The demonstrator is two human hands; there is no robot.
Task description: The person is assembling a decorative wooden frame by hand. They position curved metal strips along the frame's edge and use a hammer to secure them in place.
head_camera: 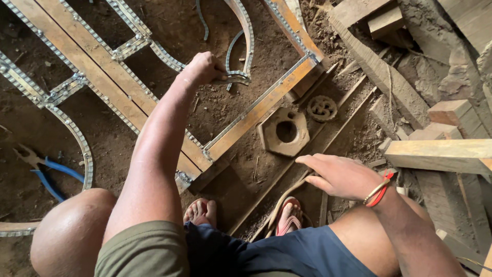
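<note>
Curved metal strip (237, 77), lying on the dirt inside the far wooden frame (256, 110), is being gripped by the closed left hand (205, 67). Right hand (341, 176) is hovering open, holding nothing, near the hexagonal block (283, 132).

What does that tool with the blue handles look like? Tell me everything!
The pliers lie flat on the brown dirt floor at the left, beside a curved strip of studded metal trim. Two blue-covered handles spread apart and point right; the dull grey metal jaws point left and look worn. Nothing holds them; neither hand is near.
</note>
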